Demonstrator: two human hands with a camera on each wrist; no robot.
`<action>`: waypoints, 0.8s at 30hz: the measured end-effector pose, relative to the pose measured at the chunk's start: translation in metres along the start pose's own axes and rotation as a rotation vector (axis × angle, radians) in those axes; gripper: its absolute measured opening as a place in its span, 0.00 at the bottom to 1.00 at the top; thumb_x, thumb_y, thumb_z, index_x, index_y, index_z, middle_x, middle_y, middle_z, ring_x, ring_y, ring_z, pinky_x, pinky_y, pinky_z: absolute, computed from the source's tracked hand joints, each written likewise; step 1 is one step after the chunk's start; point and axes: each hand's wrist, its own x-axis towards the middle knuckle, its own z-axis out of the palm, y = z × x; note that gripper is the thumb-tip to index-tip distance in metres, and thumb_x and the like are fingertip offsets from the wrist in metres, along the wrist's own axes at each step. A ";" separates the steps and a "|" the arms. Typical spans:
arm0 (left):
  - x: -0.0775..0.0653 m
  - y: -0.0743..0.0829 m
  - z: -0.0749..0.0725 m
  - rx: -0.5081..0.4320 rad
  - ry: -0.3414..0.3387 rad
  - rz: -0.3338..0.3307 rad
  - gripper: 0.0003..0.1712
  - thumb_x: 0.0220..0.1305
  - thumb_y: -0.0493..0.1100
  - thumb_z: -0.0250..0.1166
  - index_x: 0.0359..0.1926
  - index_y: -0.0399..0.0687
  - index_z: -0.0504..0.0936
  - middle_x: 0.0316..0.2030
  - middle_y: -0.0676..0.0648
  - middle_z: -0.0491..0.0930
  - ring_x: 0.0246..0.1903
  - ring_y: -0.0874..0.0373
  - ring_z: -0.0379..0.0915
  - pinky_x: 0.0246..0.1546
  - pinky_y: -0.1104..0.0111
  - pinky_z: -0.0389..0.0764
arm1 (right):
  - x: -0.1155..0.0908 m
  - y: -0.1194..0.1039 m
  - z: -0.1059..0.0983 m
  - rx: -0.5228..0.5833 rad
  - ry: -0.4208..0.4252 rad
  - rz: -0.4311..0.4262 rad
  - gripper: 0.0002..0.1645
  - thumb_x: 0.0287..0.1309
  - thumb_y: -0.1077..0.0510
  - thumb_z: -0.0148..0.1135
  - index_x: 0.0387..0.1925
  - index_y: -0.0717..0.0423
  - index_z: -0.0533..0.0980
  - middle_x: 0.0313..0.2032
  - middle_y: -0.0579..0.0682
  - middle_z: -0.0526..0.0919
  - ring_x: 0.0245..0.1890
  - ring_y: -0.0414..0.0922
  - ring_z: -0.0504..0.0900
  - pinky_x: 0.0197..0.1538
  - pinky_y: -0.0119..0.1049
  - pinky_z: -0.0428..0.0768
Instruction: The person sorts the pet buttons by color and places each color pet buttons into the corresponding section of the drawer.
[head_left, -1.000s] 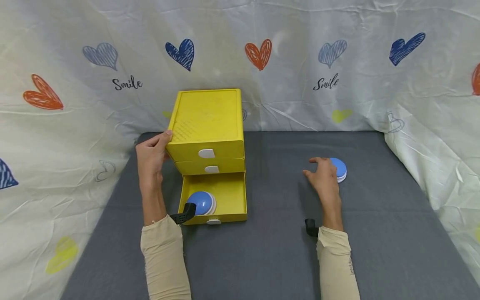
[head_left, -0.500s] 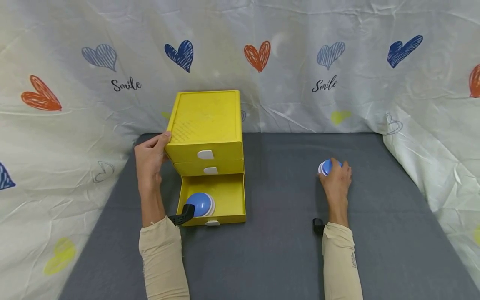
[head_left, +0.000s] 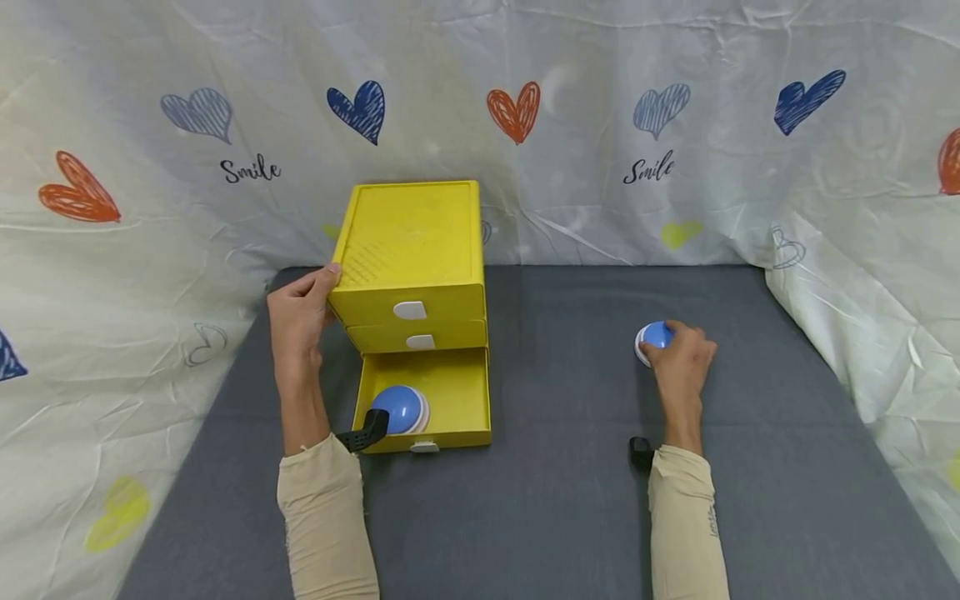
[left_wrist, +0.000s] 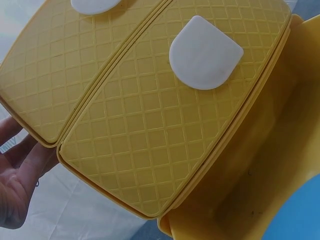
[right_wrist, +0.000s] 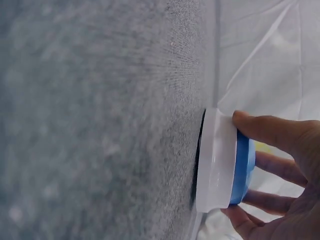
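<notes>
My left hand holds the front left corner of a yellow drawer unit, thumb at the top edge and fingers along the side. Its bottom drawer is pulled out, while the upper two are closed. Inside it, at the left, lies a round blue-and-white dome button, partly hidden by the black wrist strap. Over on the right, my right hand grips a second dome button by its rim. The right wrist view shows thumb and fingers around this button, its white base at the cloth.
Dark grey cloth covers the table. A pale curtain printed with hearts hangs behind and along both sides. White tabs stick out on the drawer fronts.
My right hand has moved from the left of the second button onto it and taken hold. That button has shifted slightly left. My left hand stays at the drawer unit.
</notes>
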 end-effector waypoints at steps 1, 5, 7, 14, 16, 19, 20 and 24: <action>0.000 0.000 0.000 -0.002 0.000 0.001 0.23 0.47 0.56 0.71 0.39 0.45 0.86 0.35 0.47 0.80 0.32 0.56 0.75 0.32 0.73 0.79 | -0.001 -0.001 -0.001 0.006 -0.006 0.008 0.31 0.39 0.57 0.74 0.49 0.63 0.77 0.45 0.71 0.75 0.44 0.65 0.66 0.50 0.54 0.64; 0.000 0.000 -0.001 -0.010 -0.003 0.006 0.23 0.47 0.56 0.70 0.40 0.45 0.86 0.37 0.46 0.80 0.33 0.56 0.75 0.33 0.74 0.79 | -0.005 -0.006 -0.007 0.023 -0.030 0.025 0.31 0.40 0.55 0.73 0.49 0.62 0.77 0.47 0.68 0.76 0.45 0.64 0.66 0.50 0.54 0.65; 0.000 0.000 -0.001 -0.008 -0.005 0.000 0.23 0.47 0.56 0.70 0.39 0.46 0.86 0.37 0.46 0.80 0.33 0.56 0.76 0.33 0.73 0.79 | -0.008 -0.009 -0.012 0.029 -0.043 0.032 0.31 0.41 0.53 0.73 0.49 0.61 0.77 0.48 0.67 0.76 0.45 0.64 0.67 0.49 0.54 0.67; -0.001 -0.003 -0.001 0.006 -0.005 0.009 0.23 0.47 0.56 0.70 0.39 0.45 0.86 0.34 0.46 0.80 0.31 0.56 0.74 0.34 0.70 0.79 | -0.024 -0.025 -0.034 0.057 -0.123 0.077 0.33 0.42 0.48 0.72 0.52 0.56 0.76 0.51 0.64 0.74 0.50 0.62 0.65 0.51 0.58 0.69; -0.001 -0.003 -0.001 0.006 -0.002 0.013 0.22 0.47 0.56 0.70 0.38 0.45 0.86 0.34 0.46 0.80 0.31 0.56 0.75 0.34 0.71 0.79 | -0.027 -0.030 -0.039 0.053 -0.135 0.065 0.34 0.42 0.47 0.72 0.52 0.56 0.76 0.51 0.63 0.74 0.50 0.61 0.65 0.51 0.58 0.69; 0.000 -0.002 -0.001 -0.002 -0.008 0.014 0.23 0.47 0.56 0.70 0.39 0.45 0.86 0.34 0.46 0.80 0.31 0.56 0.75 0.34 0.71 0.79 | -0.032 -0.037 -0.046 0.033 -0.158 0.034 0.34 0.42 0.46 0.72 0.52 0.55 0.76 0.51 0.63 0.75 0.50 0.61 0.66 0.51 0.58 0.69; 0.000 -0.002 -0.001 0.001 -0.008 0.018 0.22 0.47 0.56 0.70 0.38 0.45 0.86 0.33 0.46 0.80 0.31 0.56 0.75 0.34 0.71 0.79 | -0.034 -0.039 -0.049 0.025 -0.164 0.018 0.33 0.42 0.46 0.72 0.52 0.55 0.76 0.50 0.63 0.75 0.49 0.61 0.66 0.50 0.58 0.69; 0.000 -0.002 -0.002 -0.001 -0.008 0.027 0.22 0.47 0.56 0.70 0.38 0.44 0.86 0.31 0.46 0.80 0.29 0.56 0.74 0.33 0.71 0.79 | -0.042 -0.048 -0.056 0.016 -0.175 -0.060 0.31 0.41 0.48 0.72 0.49 0.57 0.78 0.47 0.63 0.77 0.47 0.61 0.68 0.48 0.58 0.71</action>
